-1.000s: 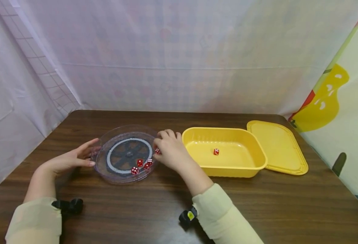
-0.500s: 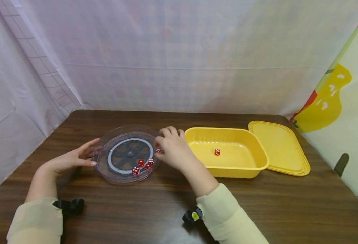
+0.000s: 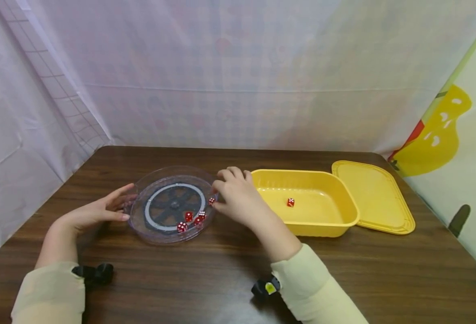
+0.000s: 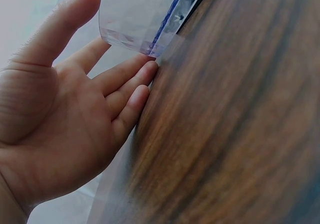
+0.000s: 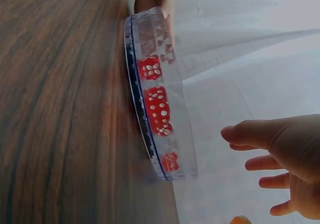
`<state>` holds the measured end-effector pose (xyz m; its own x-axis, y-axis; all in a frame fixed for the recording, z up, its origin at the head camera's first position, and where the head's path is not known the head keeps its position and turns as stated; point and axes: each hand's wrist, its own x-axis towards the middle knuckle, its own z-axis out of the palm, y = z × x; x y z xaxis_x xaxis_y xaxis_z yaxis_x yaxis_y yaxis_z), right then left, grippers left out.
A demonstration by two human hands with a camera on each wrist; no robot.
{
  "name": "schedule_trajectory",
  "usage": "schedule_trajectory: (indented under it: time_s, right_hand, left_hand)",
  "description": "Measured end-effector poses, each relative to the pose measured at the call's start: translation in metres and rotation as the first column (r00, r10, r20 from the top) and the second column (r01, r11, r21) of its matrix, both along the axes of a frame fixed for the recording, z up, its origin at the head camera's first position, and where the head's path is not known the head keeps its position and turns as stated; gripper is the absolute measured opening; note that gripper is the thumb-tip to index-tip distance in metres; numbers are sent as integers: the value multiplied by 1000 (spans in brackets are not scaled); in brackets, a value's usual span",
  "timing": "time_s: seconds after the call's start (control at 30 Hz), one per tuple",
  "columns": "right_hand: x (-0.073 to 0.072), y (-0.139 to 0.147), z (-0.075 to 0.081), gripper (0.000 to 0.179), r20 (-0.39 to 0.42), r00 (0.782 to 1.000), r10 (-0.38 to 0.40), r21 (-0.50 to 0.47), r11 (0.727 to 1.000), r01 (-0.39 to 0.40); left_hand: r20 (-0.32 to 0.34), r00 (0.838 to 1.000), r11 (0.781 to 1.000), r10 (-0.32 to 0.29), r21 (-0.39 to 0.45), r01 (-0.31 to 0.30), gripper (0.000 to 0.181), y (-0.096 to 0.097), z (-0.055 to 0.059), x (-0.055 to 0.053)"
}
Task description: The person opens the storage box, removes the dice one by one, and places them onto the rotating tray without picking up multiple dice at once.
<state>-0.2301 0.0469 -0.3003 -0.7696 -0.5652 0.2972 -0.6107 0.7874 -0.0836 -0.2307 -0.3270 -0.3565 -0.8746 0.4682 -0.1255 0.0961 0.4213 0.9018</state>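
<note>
A round clear plastic dish (image 3: 173,168) with a dark wheel-like base lies on the table, several red dice (image 3: 188,216) inside it near its right front. My left hand (image 3: 93,211) is at the dish's left side, fingers fairly straight and fingertips at the clear wall (image 4: 135,18). Beyond the opposite wall my right hand (image 3: 239,198) hovers with loosely bent fingers, a gap between it and the dish in the right wrist view. Nothing shows between its thumb and fingers (image 5: 265,162). One die (image 3: 211,201) sits inside the right rim, close to those fingertips in the head view.
Right of the dish stands a yellow plastic box (image 3: 310,229) with one red die (image 3: 290,202) on its floor. Its yellow lid (image 3: 377,198) lies flat behind and to the right. A white patterned cloth (image 3: 238,76) hangs behind the table (image 3: 173,279).
My right hand has drawn slightly to the right, away from the dish, and the die by the rim shows more fully. My left hand keeps its place; the whole view has shifted a little.
</note>
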Motion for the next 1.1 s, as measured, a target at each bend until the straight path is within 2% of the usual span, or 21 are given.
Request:
schedule_trajectory:
  time_s: [0.13, 0.4, 0.8, 1.1]
  right_hand:
    - [0, 6, 3, 24, 2, 1000, -11, -14, 1000, 11]
    - [1, 18, 10, 25, 34, 999, -26, -32, 999, 27]
    - [-1, 49, 7, 23, 27, 997, -70, -3, 998, 70]
    - [-4, 66, 7, 21, 21, 997, -70, -17, 997, 70]
  left_hand:
    - [7, 1000, 1000, 9, -3, -9, 89, 0, 0, 0]
    - [3, 1000, 999, -11, 32, 11, 89, 2, 1, 1]
    - [9, 1000, 999, -24, 48, 23, 89, 2, 2, 0]
    - [5, 1000, 999, -27, 42, 27, 89, 2, 1, -1]
